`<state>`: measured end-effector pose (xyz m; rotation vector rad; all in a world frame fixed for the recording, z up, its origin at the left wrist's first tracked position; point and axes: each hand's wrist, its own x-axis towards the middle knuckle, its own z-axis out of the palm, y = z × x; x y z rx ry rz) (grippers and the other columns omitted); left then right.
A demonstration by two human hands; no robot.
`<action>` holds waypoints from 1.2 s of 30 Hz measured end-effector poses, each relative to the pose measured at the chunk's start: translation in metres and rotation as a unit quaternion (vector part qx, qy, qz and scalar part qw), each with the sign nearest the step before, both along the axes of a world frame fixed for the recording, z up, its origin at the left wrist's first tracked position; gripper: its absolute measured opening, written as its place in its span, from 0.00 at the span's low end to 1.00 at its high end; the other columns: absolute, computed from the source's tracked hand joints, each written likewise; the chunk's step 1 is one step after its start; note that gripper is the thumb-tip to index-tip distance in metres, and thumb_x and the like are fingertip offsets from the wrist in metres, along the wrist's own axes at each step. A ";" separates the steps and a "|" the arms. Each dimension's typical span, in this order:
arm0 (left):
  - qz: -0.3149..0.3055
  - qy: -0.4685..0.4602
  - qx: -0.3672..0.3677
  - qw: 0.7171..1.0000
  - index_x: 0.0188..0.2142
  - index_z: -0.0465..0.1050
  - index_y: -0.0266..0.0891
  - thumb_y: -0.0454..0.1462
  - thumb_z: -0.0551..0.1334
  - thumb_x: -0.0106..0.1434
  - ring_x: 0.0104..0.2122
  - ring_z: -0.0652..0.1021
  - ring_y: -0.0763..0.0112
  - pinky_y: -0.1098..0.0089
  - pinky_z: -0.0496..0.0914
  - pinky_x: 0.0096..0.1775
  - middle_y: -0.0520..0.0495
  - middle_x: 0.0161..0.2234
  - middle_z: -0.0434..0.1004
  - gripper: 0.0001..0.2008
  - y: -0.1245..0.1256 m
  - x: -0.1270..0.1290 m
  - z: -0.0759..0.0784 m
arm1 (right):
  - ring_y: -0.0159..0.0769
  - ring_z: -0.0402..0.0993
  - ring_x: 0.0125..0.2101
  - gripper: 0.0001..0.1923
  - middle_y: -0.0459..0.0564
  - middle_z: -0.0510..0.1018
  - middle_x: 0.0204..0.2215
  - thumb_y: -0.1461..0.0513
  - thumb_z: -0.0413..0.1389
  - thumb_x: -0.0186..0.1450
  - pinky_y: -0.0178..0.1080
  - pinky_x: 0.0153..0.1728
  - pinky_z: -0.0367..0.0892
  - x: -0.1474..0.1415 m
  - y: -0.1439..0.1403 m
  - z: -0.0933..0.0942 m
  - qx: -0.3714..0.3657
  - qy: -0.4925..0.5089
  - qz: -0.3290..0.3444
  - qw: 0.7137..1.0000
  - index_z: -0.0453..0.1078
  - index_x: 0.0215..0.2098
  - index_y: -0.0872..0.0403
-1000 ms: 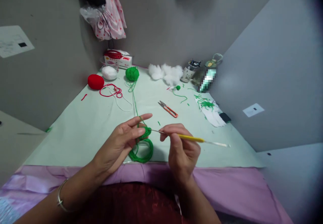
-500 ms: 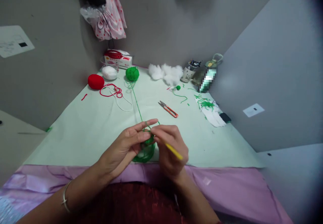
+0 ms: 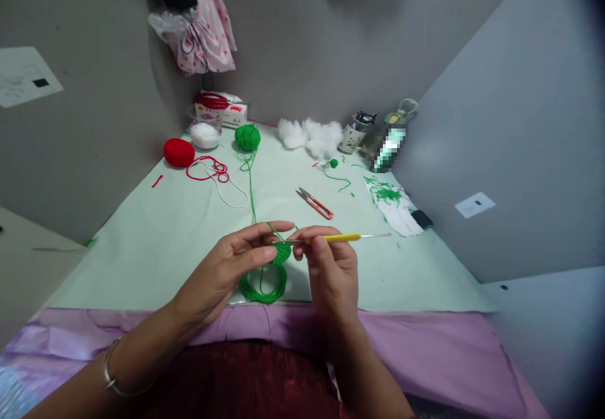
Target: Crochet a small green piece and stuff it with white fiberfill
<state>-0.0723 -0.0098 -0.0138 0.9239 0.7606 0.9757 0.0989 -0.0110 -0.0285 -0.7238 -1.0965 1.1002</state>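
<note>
From my head camera, low in the middle of the frame, my left hand [image 3: 227, 271] is curled with thumb and fingers pinching the small green crochet piece [image 3: 282, 253], the forefinger stretched out flat above it with the green strand [image 3: 252, 198] running over it. My right hand [image 3: 331, 268] is closed around the crochet hook [image 3: 331, 238], thumb and fingertips gripping it near the yellow handle. The hook lies almost level across the frame, its long axis running left to right: the bare metal tip points left into the top edge of the piece, the tail end points toward the right side of the frame. To work this stitch well, I judge I should keep the pinch close beside the stitch so the fabric does not twist, hold the strand taut over the forefinger, and keep the hook in line with its shaft as it catches the yarn. A loose ring of green yarn [image 3: 263, 283] lies on the pale green table [image 3: 165, 242] just below the piece. The strand runs up the frame to the green yarn ball [image 3: 247, 137] at the far edge.
</note>
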 end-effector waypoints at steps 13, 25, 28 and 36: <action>0.072 0.175 0.136 0.973 0.51 0.85 0.52 0.41 0.70 0.66 0.45 0.76 0.62 0.65 0.68 0.50 0.49 0.42 0.79 0.14 -0.002 -0.004 0.010 | 0.34 0.80 0.36 0.12 0.48 0.84 0.39 0.65 0.50 0.76 0.40 0.39 0.76 0.009 -0.010 0.011 0.160 -0.247 -0.065 0.953 0.76 0.47 0.48; 0.005 -0.095 -0.098 0.991 0.58 0.80 0.44 0.39 0.74 0.60 0.37 0.76 0.73 0.74 0.69 0.41 0.50 0.36 0.78 0.25 0.003 0.001 0.005 | 0.38 0.79 0.38 0.16 0.50 0.83 0.39 0.69 0.55 0.73 0.42 0.38 0.77 0.004 -0.011 0.001 0.257 -0.263 -0.151 0.918 0.79 0.52 0.46; 0.034 -0.062 -0.044 0.997 0.56 0.82 0.47 0.38 0.74 0.60 0.37 0.75 0.73 0.75 0.68 0.41 0.51 0.37 0.78 0.23 0.004 0.001 0.006 | 0.34 0.76 0.32 0.11 0.47 0.82 0.35 0.65 0.55 0.74 0.40 0.33 0.74 0.002 -0.005 0.006 0.158 -0.144 -0.086 0.973 0.80 0.43 0.48; 0.077 -0.020 0.012 0.997 0.54 0.83 0.48 0.38 0.76 0.60 0.38 0.76 0.72 0.74 0.69 0.44 0.53 0.36 0.80 0.22 0.000 0.009 0.004 | 0.39 0.81 0.39 0.15 0.50 0.84 0.41 0.67 0.58 0.72 0.44 0.38 0.78 -0.003 -0.006 -0.002 0.219 -0.279 -0.136 0.925 0.80 0.51 0.43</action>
